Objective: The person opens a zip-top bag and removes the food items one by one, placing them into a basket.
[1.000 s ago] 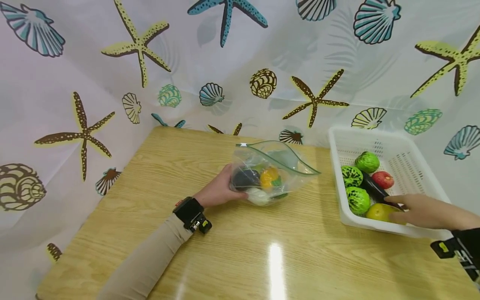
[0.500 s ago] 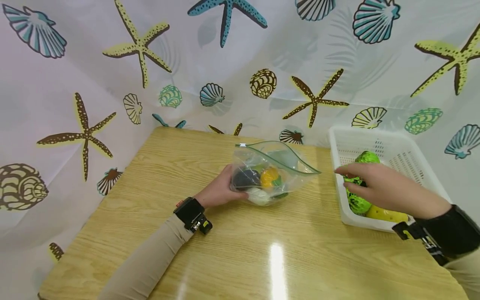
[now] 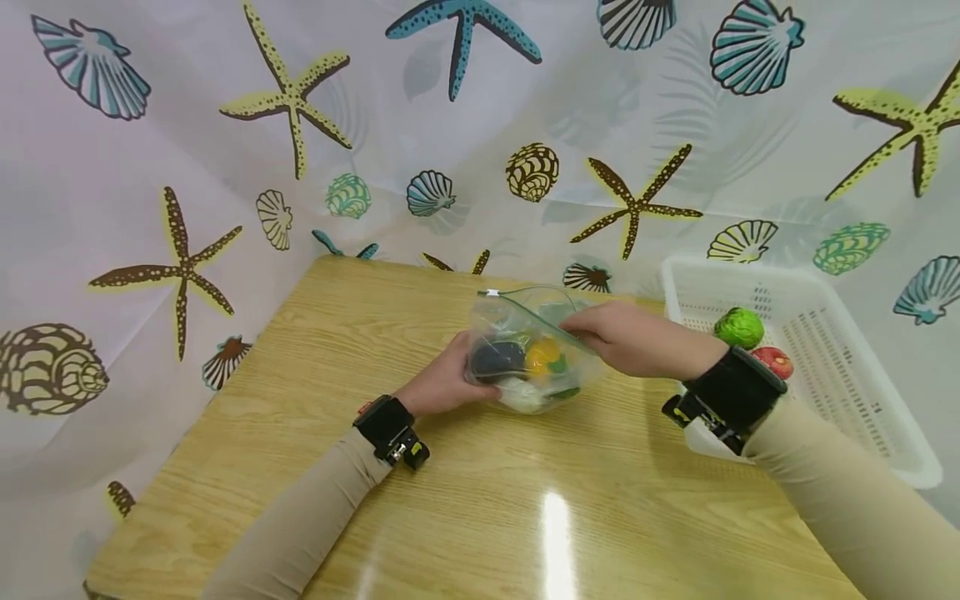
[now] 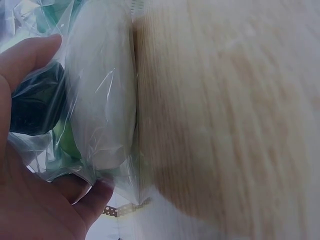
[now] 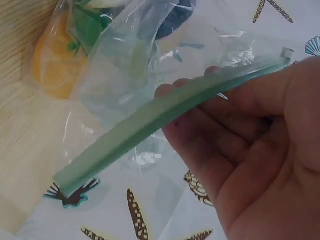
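A clear zip bag (image 3: pixel 536 367) lies on the wooden table (image 3: pixel 480 508) with an orange item (image 3: pixel 540 354), a dark item (image 3: pixel 497 358) and a white item (image 3: pixel 519 392) inside. My left hand (image 3: pixel 446 382) grips the bag's left side; in the left wrist view the thumb and fingers of my left hand (image 4: pixel 30 200) wrap the plastic beside the white item (image 4: pixel 102 100). My right hand (image 3: pixel 622 337) is at the bag's open mouth. In the right wrist view the green zip strip (image 5: pixel 150 120) runs across the lightly curled fingers of my right hand (image 5: pixel 240 145), which hold it.
A white perforated basket (image 3: pixel 825 333) stands at the right, holding a green fruit (image 3: pixel 738 327) and a red fruit (image 3: pixel 772 361); my right forearm hides its near part. A seashell-print curtain (image 3: pixel 465 150) closes off the back and left.
My right hand left the basket and moved left to the bag's mouth, taking hold of the zip strip. My left hand stayed on the bag.
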Motion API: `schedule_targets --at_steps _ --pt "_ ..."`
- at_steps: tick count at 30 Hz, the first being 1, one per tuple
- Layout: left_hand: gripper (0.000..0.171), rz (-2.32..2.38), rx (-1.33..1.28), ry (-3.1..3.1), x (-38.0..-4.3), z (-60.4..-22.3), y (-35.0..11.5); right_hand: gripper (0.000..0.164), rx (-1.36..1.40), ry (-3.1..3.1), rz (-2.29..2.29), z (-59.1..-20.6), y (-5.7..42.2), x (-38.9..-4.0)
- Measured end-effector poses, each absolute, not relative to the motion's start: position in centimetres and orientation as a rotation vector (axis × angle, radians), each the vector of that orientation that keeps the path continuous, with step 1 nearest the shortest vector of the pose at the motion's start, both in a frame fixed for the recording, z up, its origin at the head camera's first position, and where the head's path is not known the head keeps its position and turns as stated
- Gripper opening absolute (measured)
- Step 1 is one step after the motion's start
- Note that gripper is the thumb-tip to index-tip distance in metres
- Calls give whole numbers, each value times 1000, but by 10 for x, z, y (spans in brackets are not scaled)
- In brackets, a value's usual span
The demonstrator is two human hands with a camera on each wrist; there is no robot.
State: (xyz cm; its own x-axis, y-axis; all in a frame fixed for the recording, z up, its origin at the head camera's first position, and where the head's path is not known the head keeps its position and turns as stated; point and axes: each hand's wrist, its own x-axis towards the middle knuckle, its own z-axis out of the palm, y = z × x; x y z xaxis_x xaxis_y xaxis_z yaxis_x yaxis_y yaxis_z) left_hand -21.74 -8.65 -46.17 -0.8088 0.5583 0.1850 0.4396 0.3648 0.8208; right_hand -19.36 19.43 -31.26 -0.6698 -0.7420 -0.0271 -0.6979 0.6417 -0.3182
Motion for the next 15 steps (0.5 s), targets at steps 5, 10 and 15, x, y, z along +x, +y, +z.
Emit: schedule_targets --at_steps 5,10,15 --pt "87 1402 933 2498 -223 -468 -87 22 -1221 2660 -356 -325 178 -205" --pt "92 1369 929 2508 -224 -468 -87 41 -1220 2659 -244 -338 162 -214" --pt "91 1348 933 2514 -223 -467 -89 58 -1209 2615 -190 -346 150 -217"
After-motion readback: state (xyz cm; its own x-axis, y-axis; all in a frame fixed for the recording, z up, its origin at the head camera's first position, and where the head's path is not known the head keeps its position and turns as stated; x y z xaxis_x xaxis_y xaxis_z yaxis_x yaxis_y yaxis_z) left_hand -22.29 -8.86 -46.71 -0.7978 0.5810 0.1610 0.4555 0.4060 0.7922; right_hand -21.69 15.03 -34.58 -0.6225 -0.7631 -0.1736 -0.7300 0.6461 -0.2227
